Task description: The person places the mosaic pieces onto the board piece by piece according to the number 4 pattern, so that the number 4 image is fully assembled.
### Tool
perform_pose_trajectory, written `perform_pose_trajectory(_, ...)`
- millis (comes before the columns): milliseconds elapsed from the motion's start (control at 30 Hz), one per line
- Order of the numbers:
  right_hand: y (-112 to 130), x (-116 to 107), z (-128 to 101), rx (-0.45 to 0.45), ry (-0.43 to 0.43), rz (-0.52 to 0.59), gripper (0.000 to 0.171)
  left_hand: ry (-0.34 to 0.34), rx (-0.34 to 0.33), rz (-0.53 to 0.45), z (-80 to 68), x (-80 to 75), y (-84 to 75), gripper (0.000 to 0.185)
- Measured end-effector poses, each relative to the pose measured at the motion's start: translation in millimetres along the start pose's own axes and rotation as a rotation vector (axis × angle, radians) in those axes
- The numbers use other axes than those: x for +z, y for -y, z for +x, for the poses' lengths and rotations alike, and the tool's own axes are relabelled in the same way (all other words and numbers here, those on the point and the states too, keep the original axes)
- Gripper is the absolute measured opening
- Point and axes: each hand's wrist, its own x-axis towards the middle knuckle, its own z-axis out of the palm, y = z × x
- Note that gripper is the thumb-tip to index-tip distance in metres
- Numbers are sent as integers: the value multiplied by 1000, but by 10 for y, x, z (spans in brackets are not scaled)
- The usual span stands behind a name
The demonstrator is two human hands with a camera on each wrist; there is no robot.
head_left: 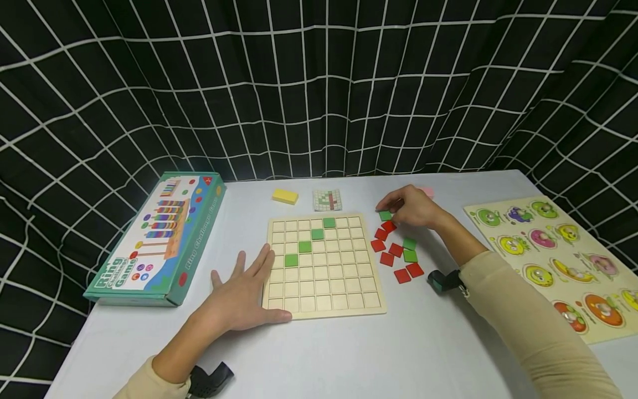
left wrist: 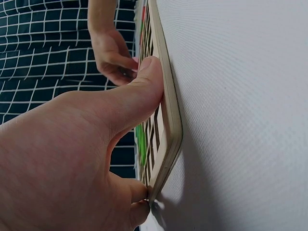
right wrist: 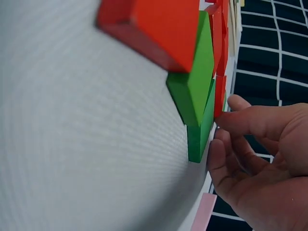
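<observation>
A pale wooden grid board point(head_left: 329, 288) lies flat, with a diagonal of several green tiles point(head_left: 304, 246) in its squares. My left hand point(head_left: 244, 296) is spread at its front left corner, fingers straight along the left side and thumb on the front edge; the left wrist view shows that thumb point(left wrist: 153, 77) on the rim. Beyond the board's right side, my right hand point(head_left: 412, 206) pinches a green square tile point(head_left: 385, 215) at the far end of the loose tiles. In the right wrist view, nearer tiles mostly hide that tile behind the curled fingers point(right wrist: 240, 120).
Loose red tiles point(head_left: 386, 259) and green tiles point(head_left: 410, 256) lie right of the board. Behind it are a yellow block point(head_left: 285, 196) and a small pattern card point(head_left: 327, 200). A game box point(head_left: 159, 238) stands left; a fruit puzzle board point(head_left: 548, 260) lies right. A gridded black curtain point(head_left: 319, 88) hangs behind.
</observation>
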Motion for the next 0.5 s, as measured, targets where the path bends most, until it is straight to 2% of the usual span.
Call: perform_pose_trajectory(500, 3, 1, -1, 41, -12, -20, 36, 2, 1, 1, -7, -9, -14, 129)
